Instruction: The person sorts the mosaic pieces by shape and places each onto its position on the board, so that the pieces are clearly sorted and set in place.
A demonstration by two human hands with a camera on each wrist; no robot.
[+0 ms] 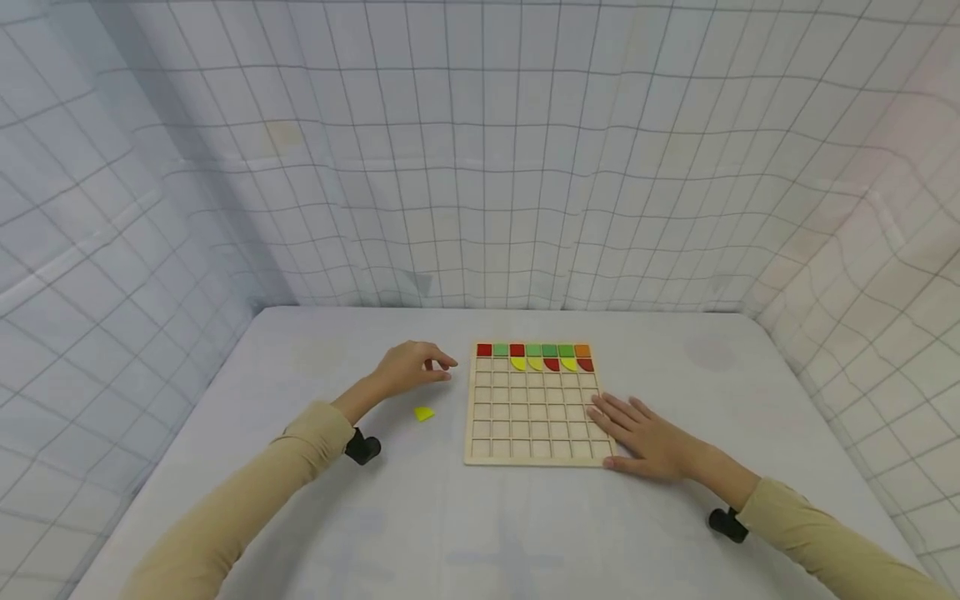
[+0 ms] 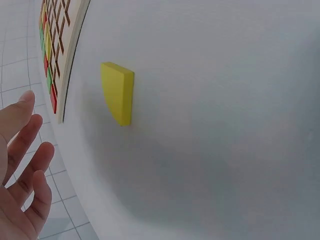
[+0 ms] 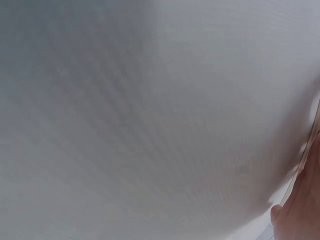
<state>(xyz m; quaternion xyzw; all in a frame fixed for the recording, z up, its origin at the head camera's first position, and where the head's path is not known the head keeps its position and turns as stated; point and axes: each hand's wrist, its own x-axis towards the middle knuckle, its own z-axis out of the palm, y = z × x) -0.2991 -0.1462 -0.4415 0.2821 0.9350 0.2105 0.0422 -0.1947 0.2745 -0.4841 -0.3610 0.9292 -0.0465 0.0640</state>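
A wooden grid board (image 1: pixel 519 412) lies on the table. Its far row is filled with red, green and orange square tiles (image 1: pixel 549 350); in the second row sit yellow and red quarter-round tiles (image 1: pixel 551 364) from the third cell rightward. My left hand (image 1: pixel 411 367) hovers left of the board, fingers relaxed, nothing held. A loose yellow quarter-round tile (image 2: pixel 115 94) rests on the table, on the near side of that hand. My right hand (image 1: pixel 647 437) lies flat with fingers spread, fingertips on the board's right edge; only part of it shows in the right wrist view.
The table (image 1: pixel 360 533) has a white cover. White cloth with a dark grid pattern (image 1: pixel 495 167) hangs behind it and on both sides. Each wrist carries a small black camera (image 1: pixel 363 447).
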